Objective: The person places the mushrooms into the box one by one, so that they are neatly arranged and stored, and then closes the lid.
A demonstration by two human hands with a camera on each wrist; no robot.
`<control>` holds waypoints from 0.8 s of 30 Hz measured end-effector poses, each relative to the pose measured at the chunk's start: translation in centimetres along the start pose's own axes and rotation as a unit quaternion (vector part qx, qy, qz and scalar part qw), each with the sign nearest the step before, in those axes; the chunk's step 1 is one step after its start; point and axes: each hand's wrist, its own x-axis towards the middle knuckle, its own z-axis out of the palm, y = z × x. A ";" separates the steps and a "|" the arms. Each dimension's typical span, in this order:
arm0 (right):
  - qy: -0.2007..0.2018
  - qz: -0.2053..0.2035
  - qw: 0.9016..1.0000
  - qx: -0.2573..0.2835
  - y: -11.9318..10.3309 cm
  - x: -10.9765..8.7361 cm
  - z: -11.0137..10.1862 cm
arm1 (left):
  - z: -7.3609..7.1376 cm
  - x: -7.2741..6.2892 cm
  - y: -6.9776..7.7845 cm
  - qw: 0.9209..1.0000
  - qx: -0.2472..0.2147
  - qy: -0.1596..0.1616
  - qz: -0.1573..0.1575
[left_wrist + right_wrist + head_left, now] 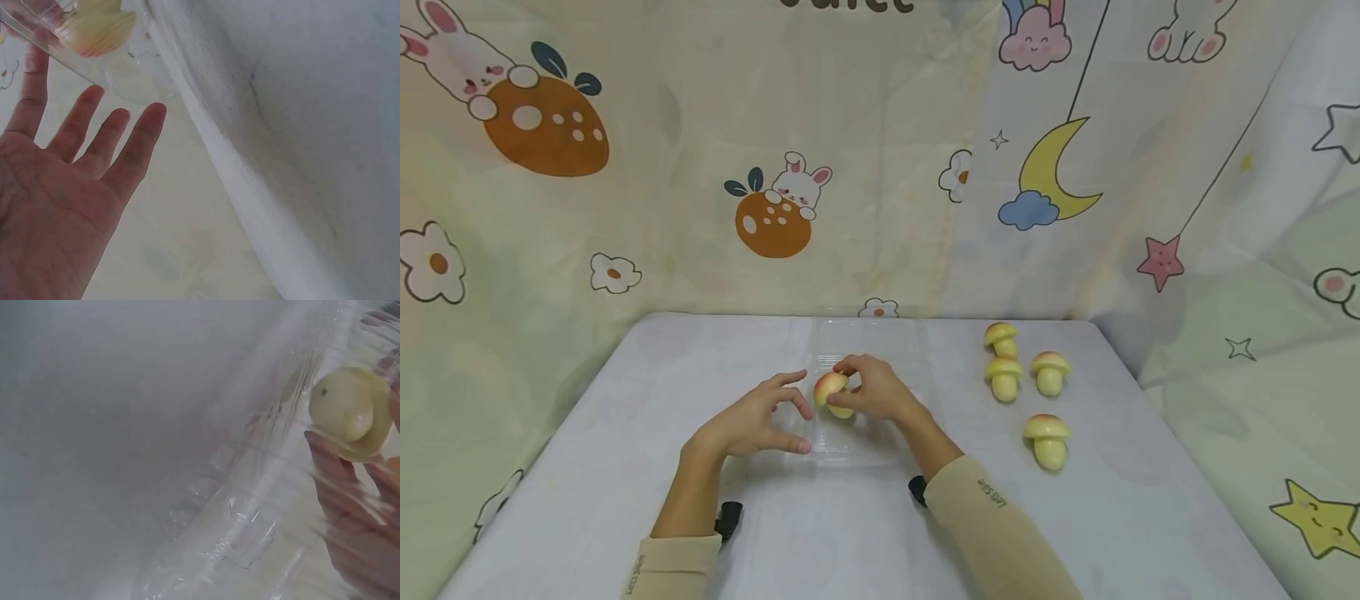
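Note:
A yellow toy mushroom [829, 387] with a reddish cap is pinched between the thumb and fingers of my right hand [876, 390]. It is held tilted at the left side of a clear plastic container [880, 446]. My left hand [745, 421] is just left of that container, fingers spread and slightly bent, holding nothing. In the left wrist view its palm faces the camera, and the mushroom [100, 28] shows through clear plastic. The pale stem end of the mushroom [340, 403] appears in the right wrist view, partly behind plastic.
Several matching toy mushrooms stand right of the container: one at the back [1001, 339], one just before it [1003, 379], one beside them [1050, 372] and one nearer [1048, 442]. A white-covered table [580, 500] meets a printed cloth backdrop [880, 208].

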 end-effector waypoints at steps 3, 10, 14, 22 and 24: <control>0.004 0.013 1.000 -0.010 -0.2 0.0 0.2 | -0.1 -0.1 0.0 1.000 0.004 -0.001 0.001; 0.024 0.042 0.998 -0.026 -0.1 -0.3 0.6 | 0.0 0.0 0.0 1.000 0.009 -0.002 -0.003; 0.026 0.053 0.997 -0.044 0.1 -0.5 0.6 | 0.2 0.1 0.1 1.000 0.010 -0.002 -0.004; 0.045 0.029 0.996 -0.075 -0.3 -1.4 -1.0 | 0.2 0.1 0.0 1.000 0.015 -0.004 -0.009; 0.046 0.020 0.995 -0.083 -0.7 -1.8 -1.5 | 0.1 0.1 0.0 1.000 0.013 -0.003 -0.012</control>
